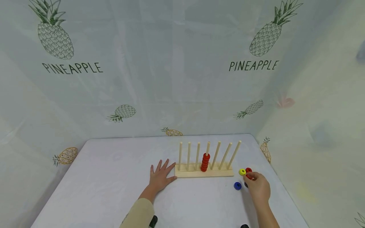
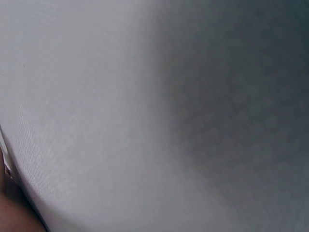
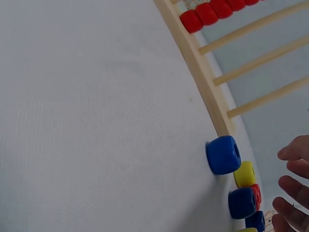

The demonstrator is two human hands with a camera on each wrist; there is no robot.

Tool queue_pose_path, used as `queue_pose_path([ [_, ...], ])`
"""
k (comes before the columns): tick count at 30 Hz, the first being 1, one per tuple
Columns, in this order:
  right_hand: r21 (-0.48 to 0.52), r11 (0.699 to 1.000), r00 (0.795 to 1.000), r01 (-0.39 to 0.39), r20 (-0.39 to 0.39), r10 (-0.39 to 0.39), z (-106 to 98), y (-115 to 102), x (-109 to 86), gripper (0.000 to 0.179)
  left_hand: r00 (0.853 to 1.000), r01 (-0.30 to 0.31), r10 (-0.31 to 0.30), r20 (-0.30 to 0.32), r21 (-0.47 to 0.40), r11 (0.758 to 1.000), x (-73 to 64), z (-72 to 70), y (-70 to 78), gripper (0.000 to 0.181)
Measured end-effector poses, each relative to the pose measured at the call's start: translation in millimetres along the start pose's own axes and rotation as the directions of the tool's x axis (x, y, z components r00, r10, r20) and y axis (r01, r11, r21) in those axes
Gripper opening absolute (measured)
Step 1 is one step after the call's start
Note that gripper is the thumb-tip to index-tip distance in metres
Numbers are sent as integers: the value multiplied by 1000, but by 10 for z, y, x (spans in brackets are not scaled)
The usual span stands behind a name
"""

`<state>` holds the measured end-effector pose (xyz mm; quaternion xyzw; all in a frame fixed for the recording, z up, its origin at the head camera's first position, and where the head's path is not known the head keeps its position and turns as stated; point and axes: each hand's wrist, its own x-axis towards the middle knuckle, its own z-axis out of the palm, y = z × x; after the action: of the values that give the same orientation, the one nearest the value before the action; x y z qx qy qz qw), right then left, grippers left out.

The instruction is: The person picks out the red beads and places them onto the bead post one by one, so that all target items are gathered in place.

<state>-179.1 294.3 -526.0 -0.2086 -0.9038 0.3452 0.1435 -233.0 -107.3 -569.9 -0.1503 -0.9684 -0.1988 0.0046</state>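
A wooden counting rack [image 1: 204, 174] with several upright pegs stands on the white table. Red beads [image 1: 205, 162] are stacked on its middle peg. My left hand [image 1: 160, 180] lies with fingers spread on the table, thumb and fingertips touching the rack's left end. My right hand [image 1: 259, 186] hovers over loose beads right of the rack. In the right wrist view its fingers [image 3: 293, 192] are apart, with no bead seen between them. Close by lie a yellow bead [image 1: 242, 172], a red bead [image 1: 248, 170] and a blue bead [image 1: 237, 186]; others are partly hidden behind the hand.
White cloth covers the table [image 1: 114, 177]. A pineapple-print curtain [image 1: 148, 79] hangs behind it and along both sides. A dark round object [image 1: 244, 226] shows at the bottom edge. The left wrist view is mostly blurred cloth and a dark shape.
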Motion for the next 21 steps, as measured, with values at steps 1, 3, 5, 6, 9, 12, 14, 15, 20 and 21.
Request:
queue_pose_path([
  [1, -7, 1000, 1000, -2, 1, 2, 5, 11, 5, 27, 1000, 0, 0, 0, -1, 1000, 1, -1, 0, 66],
  [3, -15, 1000, 1000, -11, 2, 11, 15, 29, 17, 26, 1000, 1, -1, -1, 0, 1000, 1, -1, 0, 66],
  [5, -25, 999, 1000, -22, 6, 22, 25, 42, 27, 25, 1000, 3, -3, 0, -1, 1000, 4, 7, -8, 66],
  [6, -30, 999, 1000, -27, 6, 27, 31, 51, 33, 25, 1000, 3, -3, -1, 0, 1000, 4, 8, -10, 66],
  [9, -28, 999, 999, -40, 13, 40, 47, 76, 46, 24, 1000, 5, -5, -2, 8, 1000, 4, 11, -16, 66],
  [12, -31, 999, 999, -45, 9, 45, 64, 107, 55, 24, 1000, 5, -5, 0, 12, 1000, 5, 13, -18, 66],
  [14, -30, 998, 999, -48, 2, 48, 74, 127, 59, 24, 1000, 5, -5, 0, 7, 1000, 6, 20, -19, 66],
  [15, -30, 998, 999, -49, -3, 49, 79, 137, 63, 24, 1000, 5, -5, -1, 4, 1000, 6, 23, -18, 66],
  [20, -16, 997, 998, -70, -6, 70, 106, 191, 91, 26, 1000, 9, -9, 4, -3, 1000, 5, 30, -11, 66],
  [21, -14, 997, 997, -73, -8, 73, 112, 203, 96, 27, 1000, 9, -9, 3, -4, 1000, 4, 29, -10, 66],
])
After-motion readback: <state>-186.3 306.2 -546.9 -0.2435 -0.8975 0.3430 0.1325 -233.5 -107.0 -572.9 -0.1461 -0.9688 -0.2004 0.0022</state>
